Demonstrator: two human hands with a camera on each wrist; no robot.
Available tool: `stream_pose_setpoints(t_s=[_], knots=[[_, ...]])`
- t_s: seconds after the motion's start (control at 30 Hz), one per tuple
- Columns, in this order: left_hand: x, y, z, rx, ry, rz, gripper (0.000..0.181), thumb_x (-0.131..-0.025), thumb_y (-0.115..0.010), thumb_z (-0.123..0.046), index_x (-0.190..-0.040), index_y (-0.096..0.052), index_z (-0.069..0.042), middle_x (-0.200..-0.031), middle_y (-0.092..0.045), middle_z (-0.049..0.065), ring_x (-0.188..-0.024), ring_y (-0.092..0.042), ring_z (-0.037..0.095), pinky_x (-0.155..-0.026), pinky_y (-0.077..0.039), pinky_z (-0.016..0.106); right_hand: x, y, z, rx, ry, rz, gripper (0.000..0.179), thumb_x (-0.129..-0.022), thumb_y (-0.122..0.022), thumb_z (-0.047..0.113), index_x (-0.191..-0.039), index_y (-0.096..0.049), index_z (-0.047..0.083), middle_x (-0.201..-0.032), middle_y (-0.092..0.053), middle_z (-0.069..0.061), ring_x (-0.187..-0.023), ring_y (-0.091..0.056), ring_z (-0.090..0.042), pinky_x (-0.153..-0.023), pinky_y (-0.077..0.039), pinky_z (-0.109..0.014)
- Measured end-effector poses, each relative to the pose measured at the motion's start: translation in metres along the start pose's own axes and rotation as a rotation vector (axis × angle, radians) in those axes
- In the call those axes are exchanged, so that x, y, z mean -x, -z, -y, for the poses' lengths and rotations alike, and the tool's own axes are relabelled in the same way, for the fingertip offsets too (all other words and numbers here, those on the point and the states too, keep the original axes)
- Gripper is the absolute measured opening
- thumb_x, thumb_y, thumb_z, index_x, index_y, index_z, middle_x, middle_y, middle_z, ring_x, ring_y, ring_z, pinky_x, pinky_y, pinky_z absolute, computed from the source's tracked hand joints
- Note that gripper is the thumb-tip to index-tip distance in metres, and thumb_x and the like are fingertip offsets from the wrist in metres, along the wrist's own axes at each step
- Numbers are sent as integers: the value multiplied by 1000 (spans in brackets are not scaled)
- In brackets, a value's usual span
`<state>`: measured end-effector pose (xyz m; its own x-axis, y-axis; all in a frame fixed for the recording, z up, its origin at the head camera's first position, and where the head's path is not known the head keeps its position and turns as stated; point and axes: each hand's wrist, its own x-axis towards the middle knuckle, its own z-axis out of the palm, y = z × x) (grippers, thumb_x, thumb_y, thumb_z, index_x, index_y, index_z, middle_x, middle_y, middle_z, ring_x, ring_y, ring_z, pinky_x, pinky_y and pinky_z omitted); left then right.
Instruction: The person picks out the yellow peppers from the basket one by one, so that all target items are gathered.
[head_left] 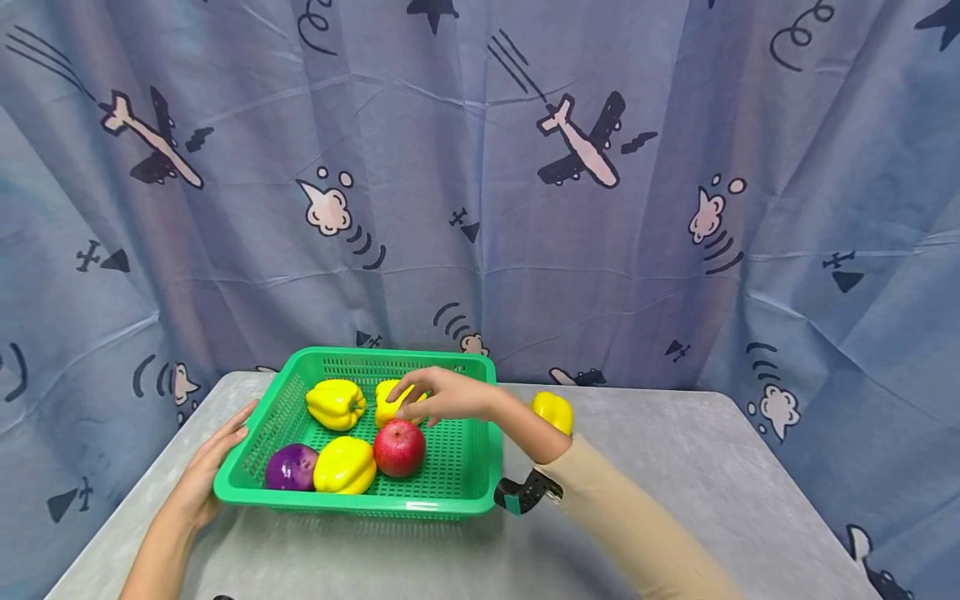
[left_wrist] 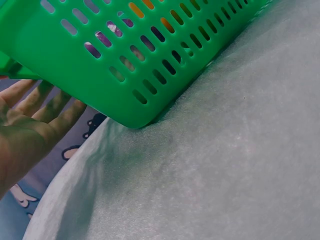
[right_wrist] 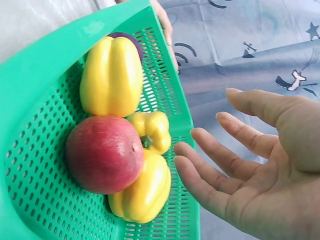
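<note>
A green plastic basket [head_left: 480, 492] stands on the table, holding three yellow bell peppers [head_left: 335, 404], a round red fruit [head_left: 400, 448] and a round purple piece of produce [head_left: 291, 467]. My left hand [head_left: 208, 467] lies along the basket's left side, its fairly straight fingers touching the rim; in the left wrist view that hand [left_wrist: 30, 120] reaches under the rim. Over the basket's right half hovers my right hand [head_left: 450, 396], covering part of the back pepper [head_left: 386, 404]. In the right wrist view its fingers [right_wrist: 215, 150] are loosely spread with nothing between them.
A fourth yellow bell pepper [head_left: 553, 412] sits on the grey table [head_left: 675, 500] right of the basket, partly behind my right forearm. A black band [head_left: 528, 492] is worn at my right wrist. A patterned blue curtain [head_left: 480, 208] hangs behind the table.
</note>
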<state>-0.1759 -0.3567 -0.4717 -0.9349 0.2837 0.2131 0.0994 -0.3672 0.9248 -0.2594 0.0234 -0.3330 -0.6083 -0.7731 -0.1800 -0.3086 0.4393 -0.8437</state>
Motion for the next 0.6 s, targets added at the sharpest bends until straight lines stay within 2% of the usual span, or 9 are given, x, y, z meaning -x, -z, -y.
stream_pose_setpoints(t_s=[0.2,0.3,0.5,0.6], knots=[[0,0,1,-3,3,-4,56,-117,-24,-12,-146,-61,-42,-130,-70,-11,-103,-74,12,-81,-66,31,-8,-6,2,-6,-27,47,36,-106,-66,17,-137,-61,-1,-133,-68,-20,-120,-67,-36,-94,-63,-43],[0,0,1,-2,5,-3,56,-117,-24,-12,-146,-61,-43,-130,-70,-11,-103,-74,13,-81,-66,31,-12,-8,0,-22,-29,61,38,-106,-66,15,-138,-60,-3,-132,-69,-22,-116,-68,-36,-95,-63,-47],[0,0,1,7,0,16,57,-117,-23,-12,-147,-60,-42,-132,-69,-12,-106,-73,12,-84,-65,31,-21,-7,1,5,-34,87,36,-106,-66,16,-137,-61,-2,-130,-69,-26,-99,-70,-36,-90,-64,-45],[0,0,1,9,-5,17,57,-117,-23,-11,-147,-60,-42,-132,-69,-12,-106,-73,13,-84,-65,31,-26,-8,1,23,-28,109,34,-105,-66,16,-136,-62,1,-127,-70,-26,-98,-71,-36,-88,-64,-43]])
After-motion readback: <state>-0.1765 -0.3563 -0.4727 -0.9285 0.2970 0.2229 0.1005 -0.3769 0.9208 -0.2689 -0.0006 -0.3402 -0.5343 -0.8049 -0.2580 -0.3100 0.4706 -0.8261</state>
